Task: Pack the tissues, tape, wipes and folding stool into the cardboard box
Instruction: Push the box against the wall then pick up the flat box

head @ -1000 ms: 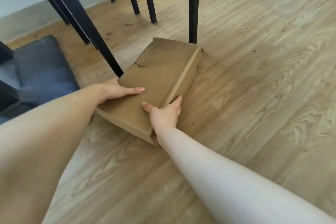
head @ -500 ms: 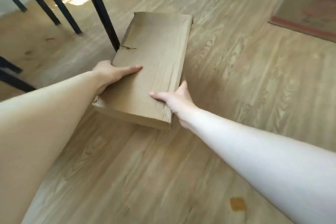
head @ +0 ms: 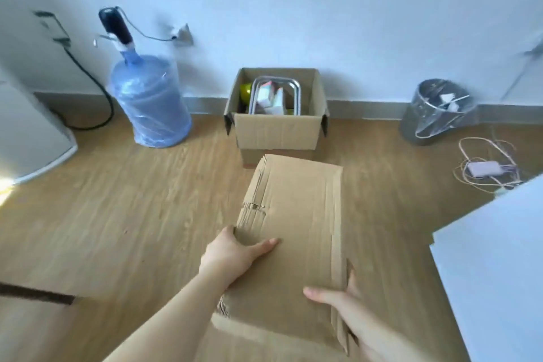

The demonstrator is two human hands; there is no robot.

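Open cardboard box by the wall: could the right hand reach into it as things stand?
Probably not yet: the right hand grips the flattened cardboard, which lies between it and the open box.

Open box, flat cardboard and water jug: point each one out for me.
Open box (head: 277,132), head view, on its front wall.
Flat cardboard (head: 296,232), head view, middle of its top face.
Water jug (head: 150,103), head view, on its blue body.

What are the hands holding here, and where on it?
Both hold the flattened cardboard piece: left hand on its left edge, right hand at its near right corner.
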